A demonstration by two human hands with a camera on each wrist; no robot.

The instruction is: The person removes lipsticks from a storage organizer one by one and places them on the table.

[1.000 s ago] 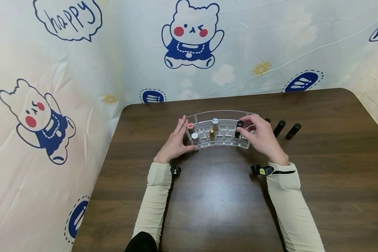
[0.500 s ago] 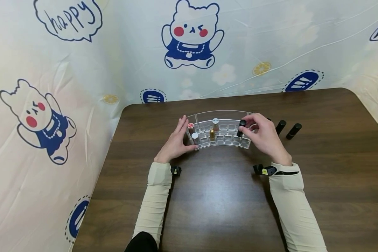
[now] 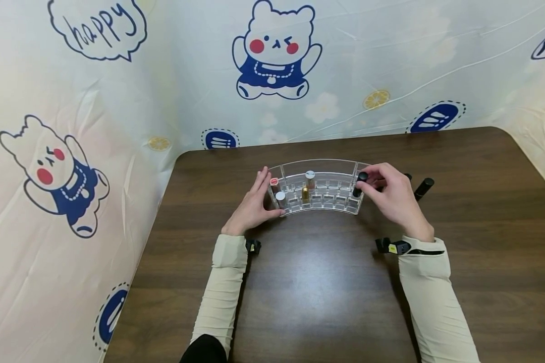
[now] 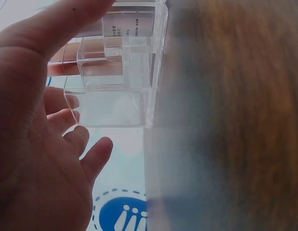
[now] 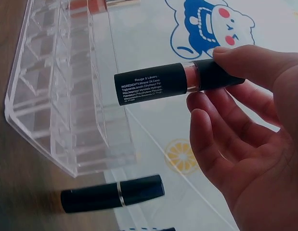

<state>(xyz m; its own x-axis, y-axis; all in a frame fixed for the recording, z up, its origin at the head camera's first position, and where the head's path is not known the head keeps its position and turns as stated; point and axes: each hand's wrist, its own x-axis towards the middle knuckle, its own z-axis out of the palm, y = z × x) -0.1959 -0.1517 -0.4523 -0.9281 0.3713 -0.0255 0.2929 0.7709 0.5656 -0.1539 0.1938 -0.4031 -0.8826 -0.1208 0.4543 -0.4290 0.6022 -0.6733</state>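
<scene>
My right hand (image 3: 392,196) pinches a black lipstick (image 3: 360,184) between thumb and fingers, at the right end of a curved clear lipstick organizer (image 3: 320,207). In the right wrist view the lipstick (image 5: 149,84) is tilted slightly, with a clear band between its two black parts and white print on one. It appears apart from the organizer wall. My left hand (image 3: 249,207) holds the organizer's left end, thumb at the front corner and fingers along the side. Inside stand a red-topped tube (image 3: 274,184), a white-topped tube (image 3: 280,198), a gold tube (image 3: 305,194) and a pale-capped tube (image 3: 310,178).
Right of the organizer, black lipsticks stand on the brown table (image 3: 318,292); one lipstick (image 3: 424,188) shows well, another is mostly hidden behind my right hand. A printed cloth (image 3: 336,65) hangs behind the table's far edge.
My right hand has moved to the right with the black lipstick, from over the organizer's slots to its right end. My left hand has stayed in place.
</scene>
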